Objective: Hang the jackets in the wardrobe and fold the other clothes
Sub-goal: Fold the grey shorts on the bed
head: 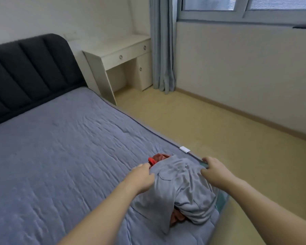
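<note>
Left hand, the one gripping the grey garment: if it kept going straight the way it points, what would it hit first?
Most likely the red garment, just past the left hand on the grey garment; beyond that, bare bed cover. Depth is uncertain.

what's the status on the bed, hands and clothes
Left hand and right hand both grip the grey shirt on the bed. Red garment lies under it. Nothing folded yet.
</note>
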